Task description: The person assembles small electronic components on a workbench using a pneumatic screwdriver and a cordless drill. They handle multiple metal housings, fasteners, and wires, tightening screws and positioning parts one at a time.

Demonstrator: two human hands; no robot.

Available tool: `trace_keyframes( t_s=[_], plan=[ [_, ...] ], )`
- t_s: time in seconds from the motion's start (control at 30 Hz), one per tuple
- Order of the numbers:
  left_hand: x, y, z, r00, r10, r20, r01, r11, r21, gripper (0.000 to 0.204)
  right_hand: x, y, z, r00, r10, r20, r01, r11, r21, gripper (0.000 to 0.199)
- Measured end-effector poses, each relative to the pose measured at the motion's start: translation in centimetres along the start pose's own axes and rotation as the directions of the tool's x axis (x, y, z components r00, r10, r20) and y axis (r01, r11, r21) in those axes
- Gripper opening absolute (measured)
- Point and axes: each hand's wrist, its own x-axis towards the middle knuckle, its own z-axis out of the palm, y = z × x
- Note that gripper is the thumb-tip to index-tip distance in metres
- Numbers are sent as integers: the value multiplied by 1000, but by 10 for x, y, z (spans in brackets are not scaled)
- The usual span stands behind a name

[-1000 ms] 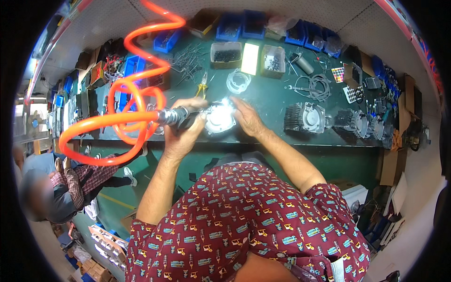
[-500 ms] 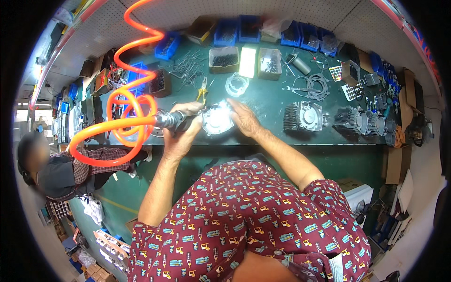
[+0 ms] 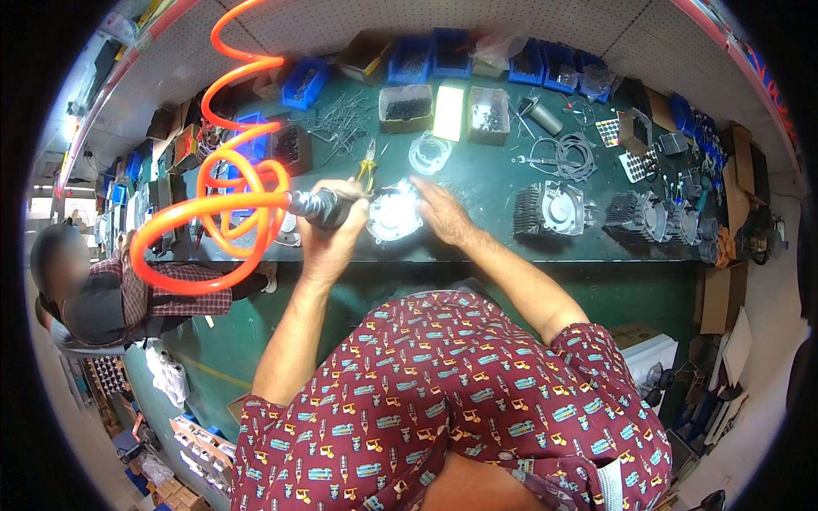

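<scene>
My left hand (image 3: 331,243) is wrapped round a dark air-powered driver (image 3: 322,209). An orange coiled air hose (image 3: 209,200) joins the driver's metal end on the left. Right of this fist, a bright round metal casting (image 3: 394,223) lies on the bench near its front edge. My right hand (image 3: 445,213) grips the casting's right side, fingers close together and pointing away from me. Strong glare covers the casting's far part and my right fingertips. The driver's working tip is hidden by my left hand. Yellow-handled pliers (image 3: 367,167) lie just beyond the casting.
Finned metal cylinders (image 3: 554,210) stand along the bench at the right. Coiled clear tubing (image 3: 430,153) lies behind the casting. Open boxes of small dark parts (image 3: 406,109) and several blue bins (image 3: 452,53) line the back. Another person (image 3: 94,294) is at the far left.
My left hand has turned the driver, so its body shows more end-on, with the hose swinging slightly. My right hand stays at the casting. The person at the left has shifted.
</scene>
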Motion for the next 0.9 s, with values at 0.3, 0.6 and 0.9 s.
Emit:
trace_keyframes(
  t_s=[0.3, 0.6, 0.9],
  plan=[
    [3, 17, -1, 994, -98, -40, 98, 995, -6, 31, -1, 2, 0, 1000, 14, 6, -14, 1000, 18, 52],
    [4, -1, -4, 999, -22, -43, 18, 996, -87, 23, -1, 6, 0, 1000, 11, 0, -11, 999, 34, 53],
    [5, 16, 0, 990, -142, 3, 142, 988, -67, 33, 0, -4, -4, 1000, 15, -11, -17, 984, -176, 55]
  ],
)
